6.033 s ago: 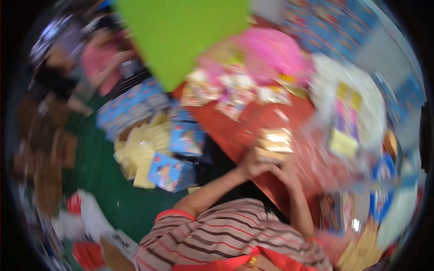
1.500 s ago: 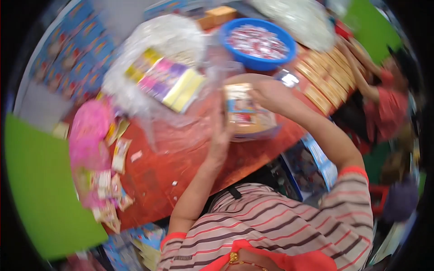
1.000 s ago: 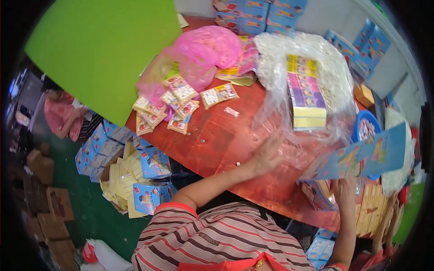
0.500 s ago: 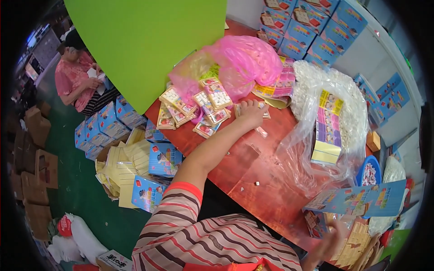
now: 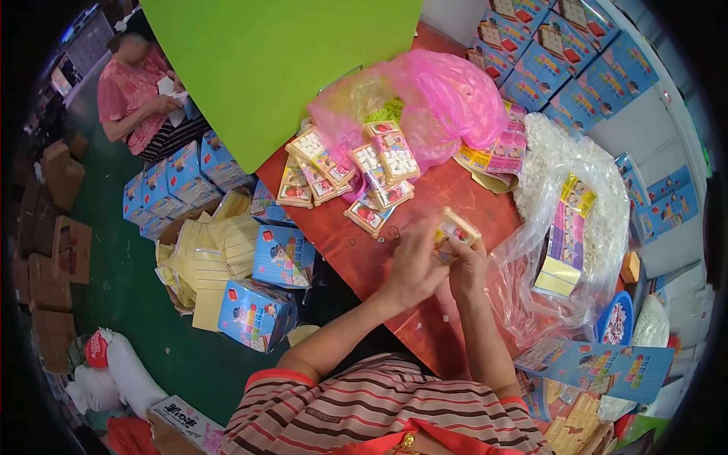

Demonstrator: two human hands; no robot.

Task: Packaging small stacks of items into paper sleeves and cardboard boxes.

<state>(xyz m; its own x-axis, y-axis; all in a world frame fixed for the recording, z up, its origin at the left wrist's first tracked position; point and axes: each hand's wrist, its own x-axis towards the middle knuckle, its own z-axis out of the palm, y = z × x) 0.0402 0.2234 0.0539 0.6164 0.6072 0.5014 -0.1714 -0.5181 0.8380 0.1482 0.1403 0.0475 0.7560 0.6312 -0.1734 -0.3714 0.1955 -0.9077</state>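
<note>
Above the red tabletop, both hands meet at a small shallow tray with a tan rim and a printed insert. My right hand grips its near edge, thumb on top. My left hand is closed against its left side, its fingers slightly blurred and partly hiding the tray. Just beyond, to the left, lies a loose pile of similar trays, some with white pieces and some with colourful printed cards. A pink translucent plastic bag touches the back of the pile.
A clear bag of white pieces with a printed strip sits at right. Blue boxes are stacked behind, more stand left. A green panel rises at the far side. A blue bowl is right. Another person sits far left.
My left hand has come back from beside the pile toward me with a tray. My right hand has risen from the lower right to meet it. The view has shifted slightly.
</note>
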